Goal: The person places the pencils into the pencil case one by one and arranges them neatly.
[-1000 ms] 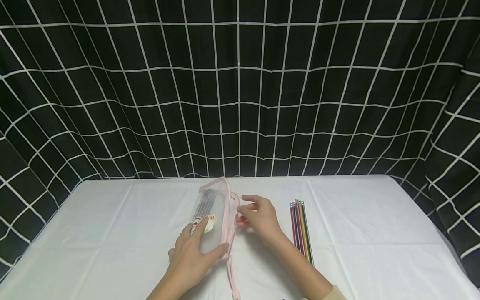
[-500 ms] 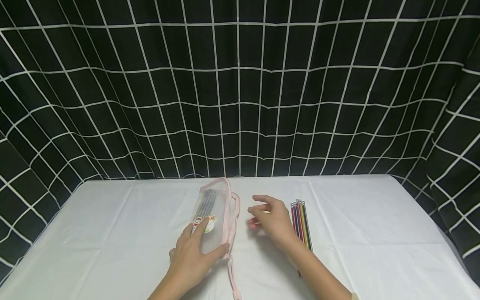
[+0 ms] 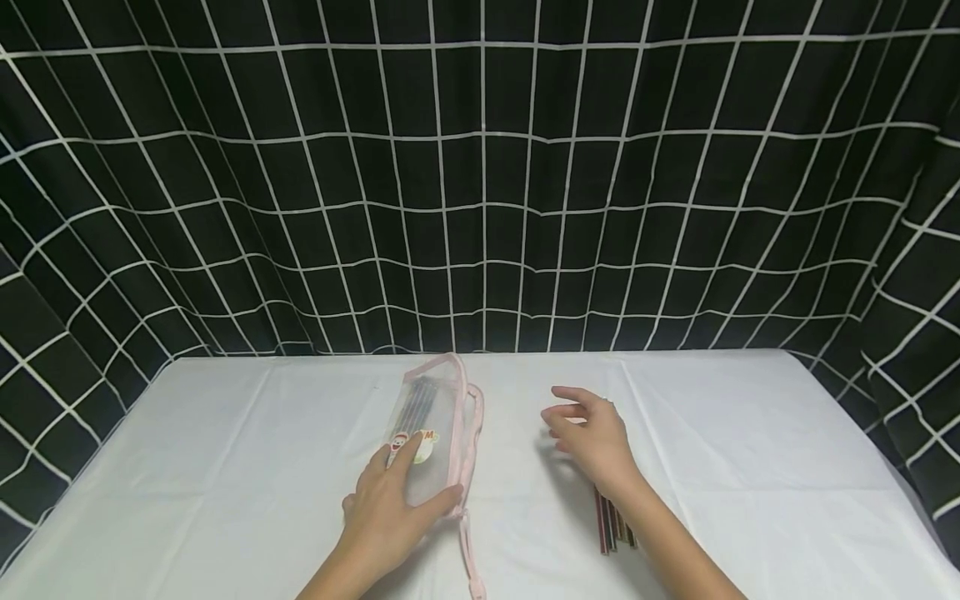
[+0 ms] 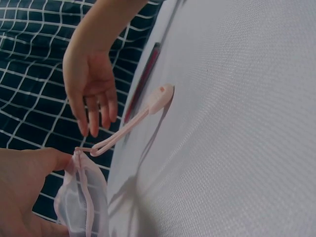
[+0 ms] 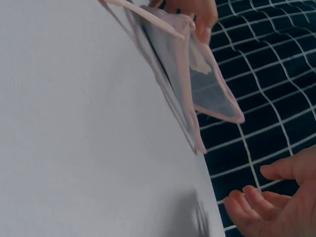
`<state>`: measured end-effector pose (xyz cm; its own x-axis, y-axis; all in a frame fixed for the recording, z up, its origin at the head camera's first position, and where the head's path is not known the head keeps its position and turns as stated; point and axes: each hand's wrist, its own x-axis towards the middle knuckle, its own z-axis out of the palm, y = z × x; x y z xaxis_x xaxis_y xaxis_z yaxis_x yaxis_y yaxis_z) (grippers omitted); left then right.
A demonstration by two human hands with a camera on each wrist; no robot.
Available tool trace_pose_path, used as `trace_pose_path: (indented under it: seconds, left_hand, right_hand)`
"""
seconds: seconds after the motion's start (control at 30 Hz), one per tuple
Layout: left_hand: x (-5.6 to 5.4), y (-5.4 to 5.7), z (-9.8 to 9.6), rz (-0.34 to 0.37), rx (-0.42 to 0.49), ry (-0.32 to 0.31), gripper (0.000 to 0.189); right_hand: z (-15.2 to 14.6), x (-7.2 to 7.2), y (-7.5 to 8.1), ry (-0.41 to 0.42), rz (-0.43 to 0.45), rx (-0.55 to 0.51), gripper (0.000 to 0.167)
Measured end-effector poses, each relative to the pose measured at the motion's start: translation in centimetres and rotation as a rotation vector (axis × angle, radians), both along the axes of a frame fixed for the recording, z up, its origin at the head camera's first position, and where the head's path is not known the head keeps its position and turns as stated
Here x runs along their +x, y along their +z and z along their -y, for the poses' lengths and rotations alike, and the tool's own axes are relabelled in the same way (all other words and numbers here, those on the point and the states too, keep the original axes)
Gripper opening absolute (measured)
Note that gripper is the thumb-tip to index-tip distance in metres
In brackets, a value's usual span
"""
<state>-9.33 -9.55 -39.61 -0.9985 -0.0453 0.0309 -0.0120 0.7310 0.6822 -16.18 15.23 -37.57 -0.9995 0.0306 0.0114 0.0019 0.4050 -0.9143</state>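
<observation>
A see-through mesh pencil case with pink trim stands on the white cloth, dark slim pencils visible through its side. My left hand grips its near end, thumb on the pink zip edge and fingers over the sticker side. In the right wrist view the case's mouth gapes, its two pink-edged sides spread apart. My right hand hovers to the right with fingers loosely bent and nothing in them. Beneath that hand and forearm lies a bundle of coloured pencils, its far part hidden.
A pink wrist strap trails from the near end of the case, its tab lying on the cloth. A black curtain with a white grid hangs behind the table and wraps round both sides.
My right hand has drawn away from the case's zip edge and moved right, over the pencil bundle. My left hand keeps its grip on the case.
</observation>
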Motion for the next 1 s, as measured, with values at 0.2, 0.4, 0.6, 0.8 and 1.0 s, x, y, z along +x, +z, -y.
trace_pose_path:
  seconds: [0.2,0.4,0.6,0.8,1.0]
  left_hand:
    - [-0.1,0.1,0.0,-0.008,0.002,-0.003,0.086]
    - [-0.1,0.1,-0.1,-0.014,-0.003,-0.006,0.087]
    - [-0.1,0.0,-0.1,-0.009,-0.002,-0.006,0.087]
    - [-0.1,-0.1,0.0,-0.003,-0.004,-0.01,0.088]
    - [-0.2,-0.1,0.0,0.001,0.0,-0.016,0.088]
  right_hand:
    - [-1.4,-0.5,0.5,0.009,0.007,0.074,0.052]
    - [-2.4,-0.5,0.8,0.007,0.044,0.115,0.056]
    - [-2.9,-0.5,0.8,0.001,0.09,0.106,0.058]
    - [-3.2,-0.6,0.7,-0.005,0.125,0.093,0.06]
    - [-3.2,-0.7,0.5,-0.002,0.138,0.101,0.06]
